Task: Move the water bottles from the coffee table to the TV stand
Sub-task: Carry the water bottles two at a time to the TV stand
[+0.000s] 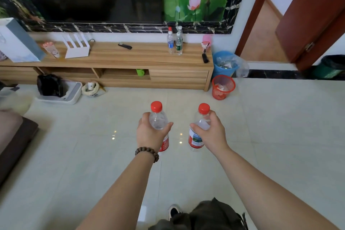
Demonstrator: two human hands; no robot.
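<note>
My left hand [149,132] grips a clear water bottle [158,119] with a red cap, held upright over the tiled floor. In my right hand [212,130] is a second red-capped water bottle [197,139] with a red and white label, also upright. Both are held out in front of me, well short of the wooden TV stand [119,56] ahead. Three water bottles [175,43] stand together on the stand's top, right of centre. The coffee table is out of view.
On the stand are a black remote [125,46], a white rack [76,47], a paper bag [17,43] and a dark object [205,58] near its right end. A red basket [223,87] and blue bin [225,63] sit on the floor at the right. A sofa edge [13,142] lies left.
</note>
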